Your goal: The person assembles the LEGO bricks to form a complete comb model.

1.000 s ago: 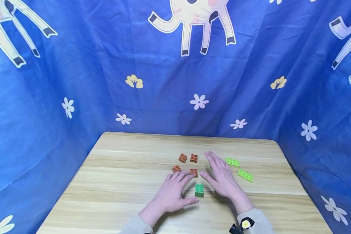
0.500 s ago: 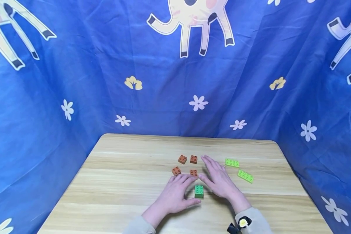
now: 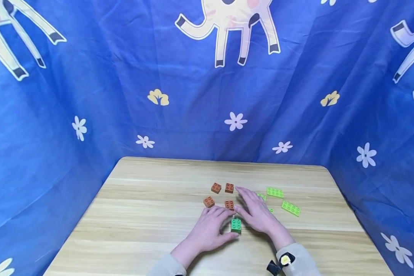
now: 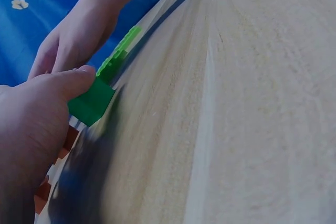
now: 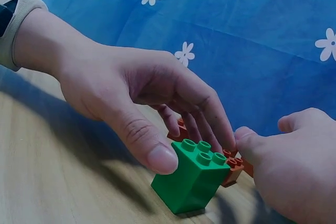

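A green two-by-two toy brick (image 3: 236,226) stands upright on the table, studs up. My left hand (image 3: 208,230) arches around its left side, thumb in front and fingers beyond. The thumb overlaps the brick's edge in the right wrist view, but I see no firm pinch on the green brick (image 5: 191,182). My right hand (image 3: 257,214) lies low to the right, fingers extended, holding nothing visible. Its thumb comes close to the left hand's fingertips, beside a small reddish-brown brick (image 3: 229,204). Partly under or behind the right hand are lime bricks (image 3: 262,197).
More reddish-brown bricks sit farther back, one at left (image 3: 209,201) and others behind, such as the far brick (image 3: 216,188). Two flat lime bricks, a rear one (image 3: 275,192) and a nearer one (image 3: 291,208), lie to the right. A blue patterned curtain (image 3: 193,115) encloses the wooden table (image 3: 134,214).
The right hand has shifted left and slightly nearer, uncovering parts of lime bricks beside it. The left hand has edged rightward around the green brick, which stays about where it was.
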`<act>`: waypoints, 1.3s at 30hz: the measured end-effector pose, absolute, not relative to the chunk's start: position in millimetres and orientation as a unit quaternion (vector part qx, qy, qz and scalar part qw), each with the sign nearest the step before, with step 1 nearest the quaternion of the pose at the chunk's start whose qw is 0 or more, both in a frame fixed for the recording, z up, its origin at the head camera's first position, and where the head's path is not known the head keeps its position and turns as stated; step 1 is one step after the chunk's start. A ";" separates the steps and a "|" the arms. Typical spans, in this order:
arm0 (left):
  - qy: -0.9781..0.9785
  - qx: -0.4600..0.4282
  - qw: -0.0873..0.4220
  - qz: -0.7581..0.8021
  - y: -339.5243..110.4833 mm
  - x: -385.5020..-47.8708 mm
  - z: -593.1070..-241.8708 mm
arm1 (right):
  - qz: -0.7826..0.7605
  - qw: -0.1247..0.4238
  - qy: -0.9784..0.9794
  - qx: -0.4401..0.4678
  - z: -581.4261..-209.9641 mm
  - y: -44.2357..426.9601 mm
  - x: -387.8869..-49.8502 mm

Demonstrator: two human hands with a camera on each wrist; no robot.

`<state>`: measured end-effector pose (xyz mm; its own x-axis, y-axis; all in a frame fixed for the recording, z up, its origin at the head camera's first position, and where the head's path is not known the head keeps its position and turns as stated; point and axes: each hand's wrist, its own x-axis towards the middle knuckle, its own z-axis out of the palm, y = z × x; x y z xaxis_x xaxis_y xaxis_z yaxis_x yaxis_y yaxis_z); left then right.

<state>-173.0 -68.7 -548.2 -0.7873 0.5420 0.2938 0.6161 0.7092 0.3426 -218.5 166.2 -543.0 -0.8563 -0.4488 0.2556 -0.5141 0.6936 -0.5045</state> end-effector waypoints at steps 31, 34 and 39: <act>-0.893 -0.314 0.053 -0.318 -61.2 -181.9 -562.2 | 0.385 0.013 -0.876 0.290 -557.1 157.7 -231.8; -0.892 -0.305 0.047 -0.331 -60.4 -181.3 -563.3 | 0.396 0.007 -0.872 0.288 -559.3 157.4 -233.4; -0.887 -0.287 0.035 -0.360 -58.4 -181.0 -564.7 | 0.408 0.015 -0.865 0.291 -565.5 157.1 -235.9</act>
<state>-181.0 -58.4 -564.7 -0.8330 0.4840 0.2681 0.5340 0.5762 0.6187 -235.9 157.1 -565.5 -0.8304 -0.4907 0.2639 -0.5159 0.4982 -0.6969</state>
